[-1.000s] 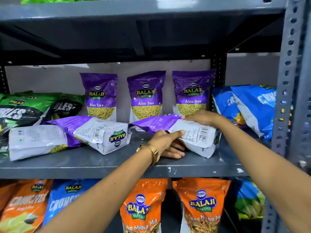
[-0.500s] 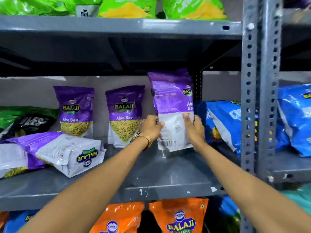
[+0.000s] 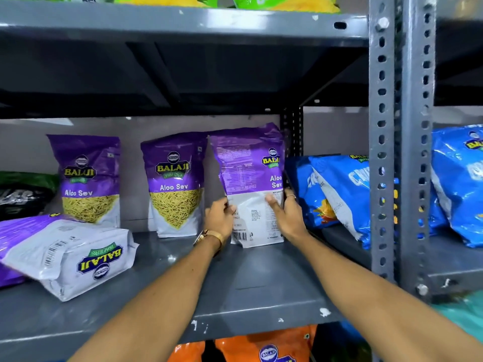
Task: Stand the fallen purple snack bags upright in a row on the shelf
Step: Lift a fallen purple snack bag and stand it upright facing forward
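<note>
On the grey shelf (image 3: pixel 261 291), at its right end near the perforated upright post (image 3: pixel 383 152), I have a purple snack bag (image 3: pixel 248 178) standing on its base with its back panel and barcode turned toward me. My left hand (image 3: pixel 220 218) grips the lower left edge of it, fingers curled round the white part, and my right hand (image 3: pixel 288 215) clasps the lower right edge, thumb across the front and a ring showing on one finger. A gold watch (image 3: pixel 209 237) sits on my left wrist. Just left of this bag two more purple bags stand upright against the back wall, the middle one (image 3: pixel 175 184) close beside it and the left one (image 3: pixel 87 178) a little apart. Nearer the shelf front, on the left, a fallen purple bag (image 3: pixel 70 257) lies on its side, its logo upside down to me. Blue bags (image 3: pixel 337 189) lean to the right of my right hand, and orange bags (image 3: pixel 264 347) show on the shelf below
</note>
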Demonstrator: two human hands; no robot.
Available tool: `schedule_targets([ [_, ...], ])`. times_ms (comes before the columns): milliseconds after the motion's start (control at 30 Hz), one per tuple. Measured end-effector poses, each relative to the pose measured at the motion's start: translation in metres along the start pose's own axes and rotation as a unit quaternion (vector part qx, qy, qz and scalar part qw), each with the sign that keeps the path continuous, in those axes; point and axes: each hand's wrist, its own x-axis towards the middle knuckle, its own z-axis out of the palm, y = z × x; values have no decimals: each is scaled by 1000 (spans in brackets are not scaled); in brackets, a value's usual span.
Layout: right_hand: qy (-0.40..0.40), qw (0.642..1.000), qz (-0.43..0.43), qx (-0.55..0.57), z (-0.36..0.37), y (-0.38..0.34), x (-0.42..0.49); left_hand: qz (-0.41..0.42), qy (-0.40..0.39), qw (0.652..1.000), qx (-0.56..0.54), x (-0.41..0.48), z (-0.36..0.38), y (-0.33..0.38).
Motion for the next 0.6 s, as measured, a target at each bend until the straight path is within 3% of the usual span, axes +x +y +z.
schedule_targets([
  [233,-52,992,108,38,5,14,-3,8,-8,1000,-14,-6,2,-8],
  [333,-50,985,158,53,3,14,-5,-58,-69,992,-91,-13,-2,-8],
  [400,-54,982,171,56,2,11,-7,-59,-118,987,-94,-15,-2,-6],
  [500,-52,985,161,39,1,6,-8,-42,-125,989,-69,-17,2,-7],
  [600,-10,986,167,28,-1,5,-7,-41,-77,995,54,-12,0,-11],
])
